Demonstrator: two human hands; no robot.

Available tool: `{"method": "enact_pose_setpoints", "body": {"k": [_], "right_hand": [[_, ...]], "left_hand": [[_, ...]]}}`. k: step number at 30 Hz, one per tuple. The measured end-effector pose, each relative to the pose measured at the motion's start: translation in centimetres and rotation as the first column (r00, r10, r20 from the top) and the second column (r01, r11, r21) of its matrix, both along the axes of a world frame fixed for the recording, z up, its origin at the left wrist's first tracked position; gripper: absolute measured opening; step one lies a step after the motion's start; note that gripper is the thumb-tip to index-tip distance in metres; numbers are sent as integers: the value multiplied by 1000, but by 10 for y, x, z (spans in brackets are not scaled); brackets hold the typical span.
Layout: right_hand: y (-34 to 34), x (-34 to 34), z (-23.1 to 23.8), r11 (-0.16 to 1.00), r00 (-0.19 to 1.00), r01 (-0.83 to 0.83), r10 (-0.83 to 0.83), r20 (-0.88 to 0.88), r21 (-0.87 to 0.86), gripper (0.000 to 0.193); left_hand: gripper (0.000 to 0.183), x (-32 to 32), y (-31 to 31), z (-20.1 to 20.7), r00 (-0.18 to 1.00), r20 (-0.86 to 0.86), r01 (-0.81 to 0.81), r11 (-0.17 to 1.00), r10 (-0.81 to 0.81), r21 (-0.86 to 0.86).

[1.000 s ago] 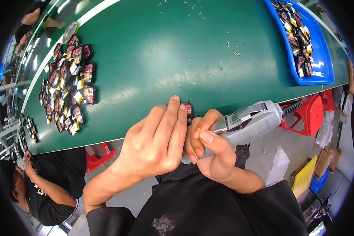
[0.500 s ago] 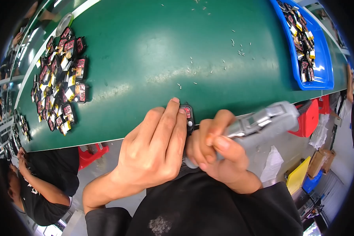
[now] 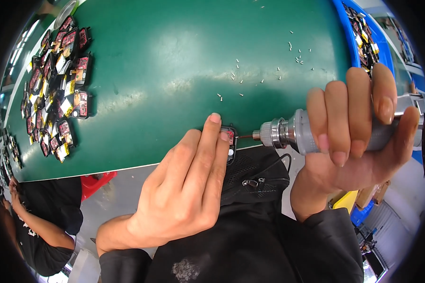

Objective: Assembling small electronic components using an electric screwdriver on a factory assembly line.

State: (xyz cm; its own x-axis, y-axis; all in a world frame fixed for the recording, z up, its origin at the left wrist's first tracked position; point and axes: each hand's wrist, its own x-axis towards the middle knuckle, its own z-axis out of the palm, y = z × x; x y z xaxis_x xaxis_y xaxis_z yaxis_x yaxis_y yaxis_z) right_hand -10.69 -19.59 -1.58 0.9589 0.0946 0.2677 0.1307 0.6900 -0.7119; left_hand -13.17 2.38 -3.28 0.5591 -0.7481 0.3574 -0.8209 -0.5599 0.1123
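At the near edge of the green table (image 3: 165,61), a small black casing (image 3: 231,157) with a red circuit board and a round pale part is held by my left hand (image 3: 182,181). Its fingers lie together, the tips pressed on the casing and hiding its left part. Wrapped round a grey electric screwdriver (image 3: 297,131) is my right hand (image 3: 347,129). The tool lies nearly level, and its thin bit (image 3: 246,137) points left, with the tip at the board's right side. Whether a screw sits under the tip, I cannot tell.
Loose small screws (image 3: 221,98) are scattered beyond the casing. Many similar casings (image 3: 63,89) with silvery, yellow-taped parts are heaped at the left. A blue bin (image 3: 344,33) at the far right holds more. A co-worker (image 3: 47,226) sits at the lower left.
The screwdriver has swung round so its bit now meets the casing from the right. My right hand has moved right and up with it. My left hand remains on the casing.
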Motion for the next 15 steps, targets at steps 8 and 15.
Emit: {"method": "enact_pose_setpoints", "body": {"k": [8,15], "right_hand": [[-3,5,-2,993,993,-113,112,-31,-28,25],[12,15,7,953,964,-263,265,-8,-151,25]], "left_hand": [[36,-2,0,0,995,-95,-18,999,14,-44],[36,0,1,-5,995,-97,13,994,-24,-112]]}}
